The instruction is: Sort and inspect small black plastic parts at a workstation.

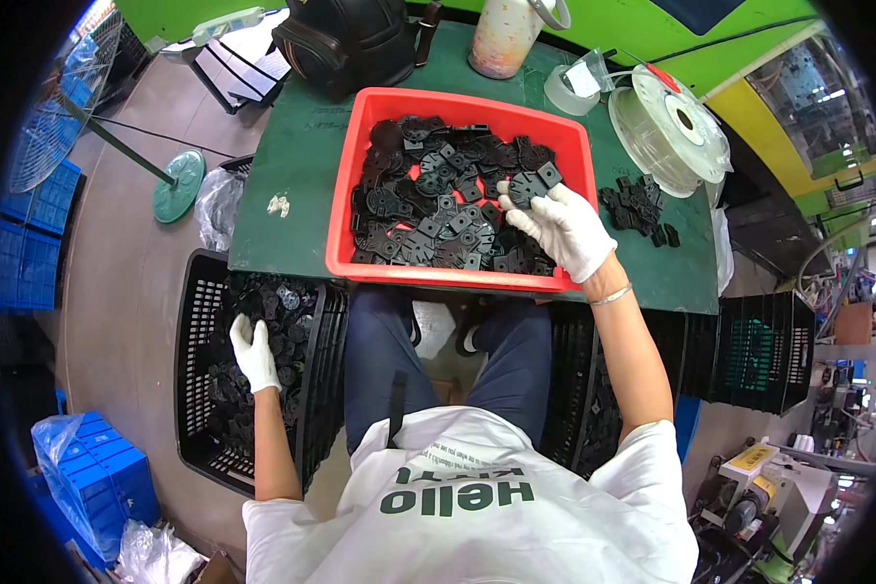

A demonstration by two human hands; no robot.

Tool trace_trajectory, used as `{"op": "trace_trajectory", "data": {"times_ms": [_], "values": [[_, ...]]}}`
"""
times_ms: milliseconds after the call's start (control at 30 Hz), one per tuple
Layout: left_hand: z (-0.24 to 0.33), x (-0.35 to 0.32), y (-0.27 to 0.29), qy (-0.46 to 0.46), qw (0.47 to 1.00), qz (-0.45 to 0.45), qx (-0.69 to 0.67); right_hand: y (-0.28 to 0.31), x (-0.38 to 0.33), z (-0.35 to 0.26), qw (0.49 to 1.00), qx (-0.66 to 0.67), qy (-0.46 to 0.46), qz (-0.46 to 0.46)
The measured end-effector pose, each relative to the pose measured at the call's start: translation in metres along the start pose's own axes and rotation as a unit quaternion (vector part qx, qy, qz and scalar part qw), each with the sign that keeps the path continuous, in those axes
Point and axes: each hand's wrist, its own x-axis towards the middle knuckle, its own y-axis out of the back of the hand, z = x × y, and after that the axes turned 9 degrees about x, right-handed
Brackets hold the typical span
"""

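My right hand [566,230], in a white glove, pinches a black plastic part [533,185] over the right side of a red bin [465,276]. The part has a rounded, notched body and a square tab. Many similar black parts [428,200] lie jumbled in the bin, with bits of red bottom showing between them. My left hand [253,354], also gloved in white, is over a black slatted crate [197,341] at my left. Its thumb and fingers are apart, and I see nothing held in them. Dark parts [287,316] fill the crate beneath it.
On the green table [292,185], a small pile of black parts [635,204] lies right of the bin, near a clear spool [672,127]. A backpack [350,49] and a stained jug [504,39] stand behind. More black crates [754,355] are at my right; blue crates [97,477] stand lower left.
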Motion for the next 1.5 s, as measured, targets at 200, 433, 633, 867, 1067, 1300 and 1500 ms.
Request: {"op": "trace_trajectory", "data": {"times_ms": [200,433,633,867,1067,1300,1500], "values": [[0.122,-0.041,-0.024,-0.123,0.984,-0.046,-0.116,-0.013,-0.012,0.008,1.000,-0.018,-0.002,0.020],[0.219,-0.093,-0.044,-0.157,0.938,-0.223,-0.216,-0.041,-0.051,0.000,0.962,-0.257,0.020,0.090],[0.275,-0.116,-0.083,-0.278,0.849,-0.429,-0.133,-0.038,-0.070,0.017,0.926,-0.374,-0.055,-0.017],[0.255,-0.131,-0.103,-0.037,0.823,-0.502,-0.262,-0.048,-0.069,0.019,0.954,-0.282,-0.085,0.053],[0.253,-0.137,-0.103,0.018,0.806,-0.537,-0.246,-0.042,-0.072,0.031,0.965,-0.248,-0.032,0.075],[0.272,-0.084,-0.099,-0.160,0.887,-0.415,-0.126,-0.007,-0.122,0.026,0.987,-0.083,-0.028,0.131],[0.278,-0.059,-0.152,-0.521,0.738,-0.362,0.229,0.107,-0.191,0.064,0.937,-0.162,-0.010,0.309]]}}
